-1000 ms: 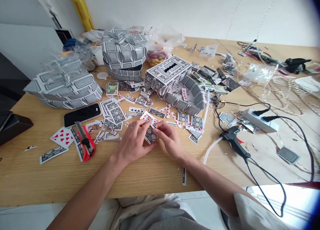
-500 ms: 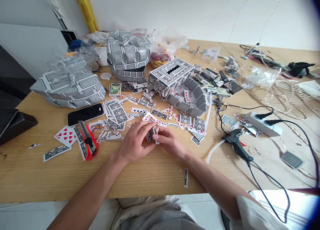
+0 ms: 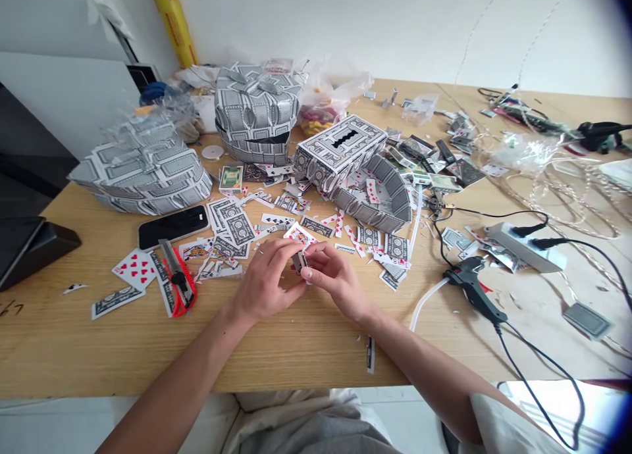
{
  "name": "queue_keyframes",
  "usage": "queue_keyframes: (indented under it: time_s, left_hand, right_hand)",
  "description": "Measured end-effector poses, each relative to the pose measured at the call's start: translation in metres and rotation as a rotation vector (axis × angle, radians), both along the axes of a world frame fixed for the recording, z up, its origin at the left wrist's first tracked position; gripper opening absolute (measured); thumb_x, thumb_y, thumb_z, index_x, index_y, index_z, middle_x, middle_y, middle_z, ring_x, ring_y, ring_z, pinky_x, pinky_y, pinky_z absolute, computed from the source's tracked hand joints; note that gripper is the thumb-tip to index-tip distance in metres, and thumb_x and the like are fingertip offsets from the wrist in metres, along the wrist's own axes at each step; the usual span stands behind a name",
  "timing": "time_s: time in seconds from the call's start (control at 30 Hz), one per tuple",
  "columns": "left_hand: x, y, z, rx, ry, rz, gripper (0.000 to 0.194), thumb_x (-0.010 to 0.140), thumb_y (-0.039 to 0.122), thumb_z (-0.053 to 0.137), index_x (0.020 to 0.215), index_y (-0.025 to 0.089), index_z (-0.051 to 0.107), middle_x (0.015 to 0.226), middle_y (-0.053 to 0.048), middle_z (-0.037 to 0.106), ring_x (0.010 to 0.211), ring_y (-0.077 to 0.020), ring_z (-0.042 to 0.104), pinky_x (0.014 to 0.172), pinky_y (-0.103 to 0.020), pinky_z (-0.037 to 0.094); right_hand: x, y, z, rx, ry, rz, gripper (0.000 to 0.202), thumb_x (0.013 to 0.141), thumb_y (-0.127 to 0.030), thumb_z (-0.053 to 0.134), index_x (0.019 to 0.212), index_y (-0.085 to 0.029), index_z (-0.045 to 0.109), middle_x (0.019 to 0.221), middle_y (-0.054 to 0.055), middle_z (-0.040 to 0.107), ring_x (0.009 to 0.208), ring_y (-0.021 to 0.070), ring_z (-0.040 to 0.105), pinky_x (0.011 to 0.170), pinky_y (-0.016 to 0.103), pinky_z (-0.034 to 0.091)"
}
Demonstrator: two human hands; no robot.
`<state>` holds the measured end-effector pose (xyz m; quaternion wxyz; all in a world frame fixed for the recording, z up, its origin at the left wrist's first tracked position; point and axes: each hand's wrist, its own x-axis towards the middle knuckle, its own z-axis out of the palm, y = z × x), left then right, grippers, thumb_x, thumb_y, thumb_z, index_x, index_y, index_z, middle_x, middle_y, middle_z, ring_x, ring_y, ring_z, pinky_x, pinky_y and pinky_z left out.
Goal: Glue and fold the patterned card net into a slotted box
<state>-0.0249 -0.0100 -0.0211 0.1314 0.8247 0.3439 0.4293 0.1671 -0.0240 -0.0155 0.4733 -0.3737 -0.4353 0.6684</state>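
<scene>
Just above the table's front middle, my left hand (image 3: 269,276) and my right hand (image 3: 336,276) meet around a small piece of playing card (image 3: 299,262), patterned grey and white. Thumbs and fingertips of both hands are closed on it, and much of the piece is hidden by them. Cut card strips and whole cards (image 3: 237,229) are scattered right behind my hands. To the left lies a red utility knife (image 3: 180,284) on a card. A thin dark strip (image 3: 370,354) rests near my right forearm.
A phone (image 3: 172,227) lies left. Behind stand a heart-like woven card box (image 3: 259,112), a boat-shaped card piece (image 3: 143,168), a slotted card box (image 3: 340,148) and a curved card tray (image 3: 380,194). A glue gun (image 3: 474,289) with its cable and a power strip (image 3: 526,247) are right.
My right-hand fingers have shifted and lifted a little around the card piece, which now appears turned. The whole view has moved slightly; the things on the table lie as before.
</scene>
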Motion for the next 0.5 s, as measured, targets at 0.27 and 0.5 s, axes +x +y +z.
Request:
queue_keyframes:
  time_s: [0.27, 0.5]
  left_hand:
    - [0.0008, 0.0006, -0.0002, 0.028, 0.005, 0.003, 0.059, 0.089, 0.02, 0.076, 0.143, 0.022, 0.051, 0.129, -0.014, 0.068, 0.123, -0.0315, 0.067, 0.106, -0.048, 0.057]
    - [0.001, 0.0007, 0.0016, 0.033, 0.014, 0.005, 0.06, 0.091, 0.02, 0.075, 0.145, 0.024, 0.05, 0.129, -0.013, 0.069, 0.124, -0.0311, 0.067, 0.106, -0.048, 0.057]
  right_hand:
    - [0.0015, 0.0, 0.0024, -0.016, -0.007, 0.0, 0.037, 0.078, -0.041, 0.095, 0.096, -0.026, 0.067, 0.091, 0.0, 0.069, 0.089, 0.0188, 0.065, 0.078, 0.032, 0.053]
    - [0.0028, 0.0013, 0.0008, -0.004, -0.027, 0.001, 0.032, 0.081, -0.041, 0.093, 0.096, -0.025, 0.069, 0.092, 0.001, 0.069, 0.088, 0.0193, 0.063, 0.079, 0.033, 0.051]
